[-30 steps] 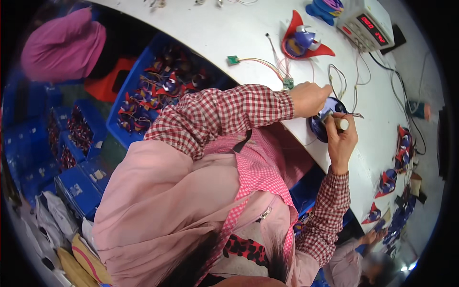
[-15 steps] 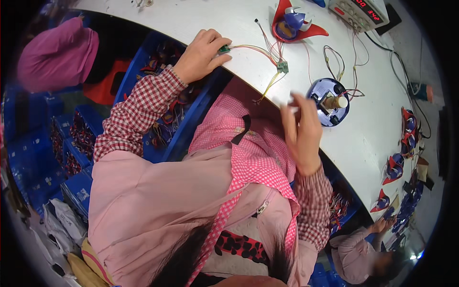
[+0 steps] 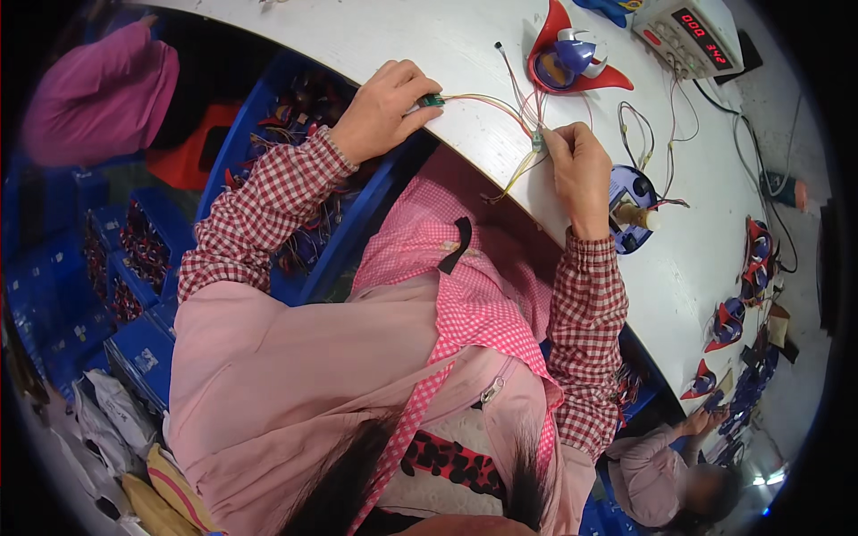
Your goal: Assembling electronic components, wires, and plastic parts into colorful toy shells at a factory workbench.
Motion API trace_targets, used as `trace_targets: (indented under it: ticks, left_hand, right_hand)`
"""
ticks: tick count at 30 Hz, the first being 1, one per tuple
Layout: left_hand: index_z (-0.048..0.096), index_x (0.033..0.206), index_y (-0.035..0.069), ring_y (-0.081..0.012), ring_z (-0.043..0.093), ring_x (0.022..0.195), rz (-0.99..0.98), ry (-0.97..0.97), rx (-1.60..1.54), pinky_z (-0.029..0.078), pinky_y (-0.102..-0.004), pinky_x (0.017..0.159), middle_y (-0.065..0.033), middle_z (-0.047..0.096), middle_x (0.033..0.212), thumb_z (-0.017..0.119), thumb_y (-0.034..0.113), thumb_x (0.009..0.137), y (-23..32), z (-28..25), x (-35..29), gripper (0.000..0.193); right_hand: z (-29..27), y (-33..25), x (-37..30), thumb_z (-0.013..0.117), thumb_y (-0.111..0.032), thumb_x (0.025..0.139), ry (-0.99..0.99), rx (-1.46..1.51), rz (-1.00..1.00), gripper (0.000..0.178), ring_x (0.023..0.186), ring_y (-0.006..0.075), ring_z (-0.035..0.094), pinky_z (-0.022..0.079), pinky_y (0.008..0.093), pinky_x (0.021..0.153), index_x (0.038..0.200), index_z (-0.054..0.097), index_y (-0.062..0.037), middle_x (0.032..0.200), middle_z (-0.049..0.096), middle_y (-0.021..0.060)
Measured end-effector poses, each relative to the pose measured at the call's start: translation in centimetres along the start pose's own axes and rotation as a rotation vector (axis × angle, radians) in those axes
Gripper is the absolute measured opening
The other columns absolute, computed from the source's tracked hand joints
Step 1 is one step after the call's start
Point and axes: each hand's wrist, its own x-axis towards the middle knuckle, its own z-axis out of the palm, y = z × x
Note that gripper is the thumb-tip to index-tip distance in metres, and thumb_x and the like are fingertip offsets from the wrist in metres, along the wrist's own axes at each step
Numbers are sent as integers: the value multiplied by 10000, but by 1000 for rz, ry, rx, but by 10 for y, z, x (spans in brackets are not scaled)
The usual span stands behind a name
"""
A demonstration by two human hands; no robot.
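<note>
Pinched in my left hand [image 3: 390, 109] is a small green circuit board [image 3: 431, 100] at the table's near edge. Thin coloured wires [image 3: 487, 98] run from it to a second small green board [image 3: 538, 140]. My right hand [image 3: 581, 171] is closed, thumb and fingertips gripping that second board. More wires lead from there up to a red, purple and silver plastic toy part [image 3: 565, 61] and down to loose yellow wire ends [image 3: 511, 183] over the edge. Beside my right hand, partly behind it, lies a round purple-and-white housing [image 3: 633, 210] with a tan cylinder in its middle.
A power supply [image 3: 688, 34] with a lit red display stands at the far right, its cables trailing over the white table [image 3: 688, 295]. Several red-and-purple parts [image 3: 726, 322] line the right side. Blue bins [image 3: 308, 241] sit below the edge. Two people work nearby.
My right hand has moved up and left from beside the round housing and closed on the second board. The left hand keeps its board. The view has shifted slightly.
</note>
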Motion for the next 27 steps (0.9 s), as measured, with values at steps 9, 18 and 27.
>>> trace_targets:
  ticks: [9,18,27]
  left_hand:
    - [631,931,23,-220,551,750,146,50,81,478,-304,645,-79,555,791,654,92,797,-4,7,5,153]
    - [644,895,15,-224,574,721,24,64,-91,479,-306,639,-89,574,771,642,110,811,4,6,4,127]
    - [648,949,-9,-117,567,676,-198,44,-353,457,-228,592,-48,618,799,614,128,863,23,8,-1,165]
  right_hand:
    - [-3,-6,-15,634,-148,825,125,27,-114,174,675,315,596,464,354,607,828,598,22,777,602,175]
    - [37,27,-143,635,-183,842,-662,164,-135,248,702,224,605,472,307,617,971,614,28,828,622,147]
    - [92,46,-112,580,-242,895,-205,445,135,325,638,151,594,475,271,576,1009,562,62,774,630,121]
